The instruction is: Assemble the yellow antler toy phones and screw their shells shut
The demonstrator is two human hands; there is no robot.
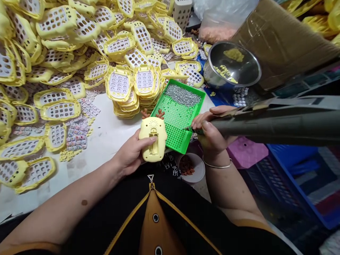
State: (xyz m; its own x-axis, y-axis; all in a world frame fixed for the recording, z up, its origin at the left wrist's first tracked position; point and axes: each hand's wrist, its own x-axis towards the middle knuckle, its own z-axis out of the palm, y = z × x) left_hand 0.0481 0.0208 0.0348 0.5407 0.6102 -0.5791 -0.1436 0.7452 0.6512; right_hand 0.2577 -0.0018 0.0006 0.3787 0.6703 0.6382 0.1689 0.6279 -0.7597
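Observation:
My left hand [130,152] grips a yellow plastic toy phone [161,143], its back turned up. Two brown antlers stick out at its top, and its battery compartment is uncovered, with my thumb lying across the edge. A dark electric screwdriver [255,124] is in my closed right hand [212,132], its thin bit pointing left over the green perforated tray [174,118]. Small silver screws [183,95] are heaped at the tray's far end. The bit's tip is apart from the toy phone.
Stacked yellow shells [127,109] stand behind the tray, and a large heap of shells [66,32] covers the left and back. A steel bowl [233,63] holds small yellow pieces. Near my lap is a white tub [199,170] of brown parts. Blue crates [300,177] stand right.

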